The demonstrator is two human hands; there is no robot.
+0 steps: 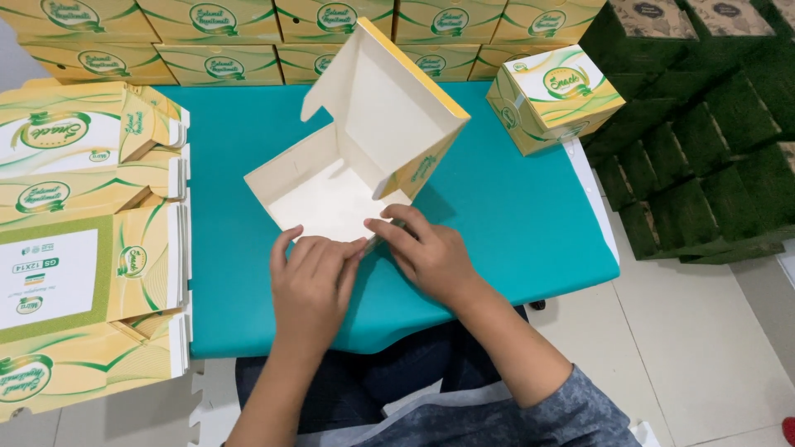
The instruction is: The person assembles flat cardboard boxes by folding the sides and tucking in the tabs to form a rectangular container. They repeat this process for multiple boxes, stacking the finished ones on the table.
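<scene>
Left hand [313,285]: palm down, fingers together and bent, pressing on the near edge of the box [356,157]. Not closed around anything; the fingertips rest flat on the cardboard flap at the box's near corner.

Right hand [426,252]: also palm down, fingers spread slightly, tips on the same near corner of the box, just right of the left hand. The two hands touch or nearly touch at the fingertips. No full grip visible; whether the thumb pinches the flap from below cannot be told.

Box: half-folded, white inside, yellow and green outside. It lies open on the teal surface [513,223], about mid-surface, floor panel flat, one side wall and the lid panel standing tilted toward the far right.

Outward, left: a stack of flat blanks [83,240], unfolded, same yellow-green print, overhanging the left edge of the surface.

Far right on the surface: one finished box [553,98], closed, sitting at an angle near the corner.

Far edge: a row of closed boxes [315,33] stacked two high along the back.

Right of the surface, on the floor: dark green boxes [704,141] stacked in stepped rows.

Near: person's lap, dark trousers, grey sleeve on the right arm.
</scene>
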